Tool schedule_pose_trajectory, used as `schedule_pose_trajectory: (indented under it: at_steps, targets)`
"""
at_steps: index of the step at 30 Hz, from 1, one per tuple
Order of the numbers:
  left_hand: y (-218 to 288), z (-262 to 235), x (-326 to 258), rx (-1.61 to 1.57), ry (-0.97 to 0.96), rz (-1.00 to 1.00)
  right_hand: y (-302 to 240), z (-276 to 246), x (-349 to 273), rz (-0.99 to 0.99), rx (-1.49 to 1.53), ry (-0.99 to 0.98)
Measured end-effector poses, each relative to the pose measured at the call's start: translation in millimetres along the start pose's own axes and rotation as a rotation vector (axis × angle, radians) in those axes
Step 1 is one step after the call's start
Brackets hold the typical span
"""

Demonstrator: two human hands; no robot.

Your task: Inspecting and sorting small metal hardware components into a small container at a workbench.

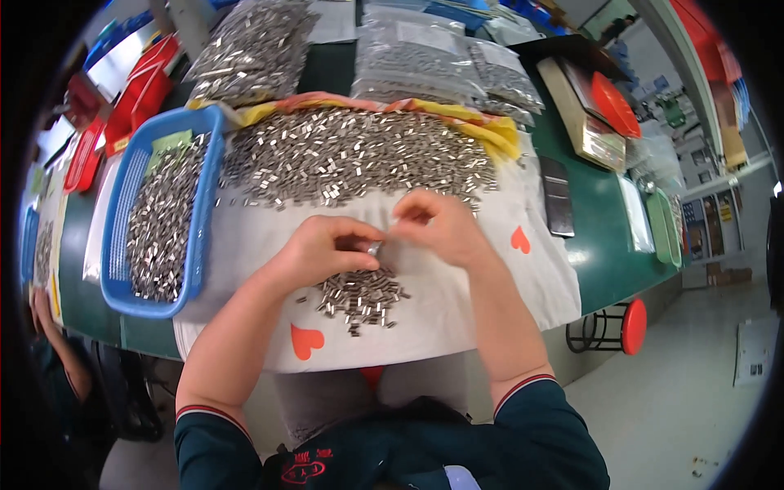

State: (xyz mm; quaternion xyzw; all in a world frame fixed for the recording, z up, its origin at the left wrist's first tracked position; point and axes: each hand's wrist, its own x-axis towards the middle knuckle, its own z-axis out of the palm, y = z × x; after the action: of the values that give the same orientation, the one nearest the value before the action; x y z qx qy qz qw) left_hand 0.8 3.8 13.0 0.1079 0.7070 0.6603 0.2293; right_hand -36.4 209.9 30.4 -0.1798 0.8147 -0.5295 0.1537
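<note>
Between the thumb and fingers of my left hand (327,247) are small shiny metal pieces (374,248). Close beside it, my right hand (437,227) has its thumb and fingers curled together, slightly blurred; whatever they may hold is hidden. Below my hands lies a small heap of short metal pieces (363,298) on a white cloth (441,322) with red hearts. Beyond them spreads a much larger pile of like pieces (343,155), bordered at the back by a yellow and orange cloth (392,104). At the left, a blue plastic basket (214,155) holds many more such pieces.
Clear bags of metal pieces (416,57) stand along the back. A dark phone-like object (557,196) lies right of the cloth on the green table (596,253). A red-topped stool (634,327) is at the right. Red bins (135,106) and another person's arm (61,339) show at the left.
</note>
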Motion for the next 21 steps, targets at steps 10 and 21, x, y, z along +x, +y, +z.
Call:
schedule_pose_trajectory:
  at_steps: [10,21]
  targets:
    - [-8,-5,0,0.006,-0.089,0.010,9,29,41,-0.231,-0.774,0.290]
    - [-12,-5,4,-0.146,-0.004,0.064,-1,20,16,-0.057,-0.201,0.274]
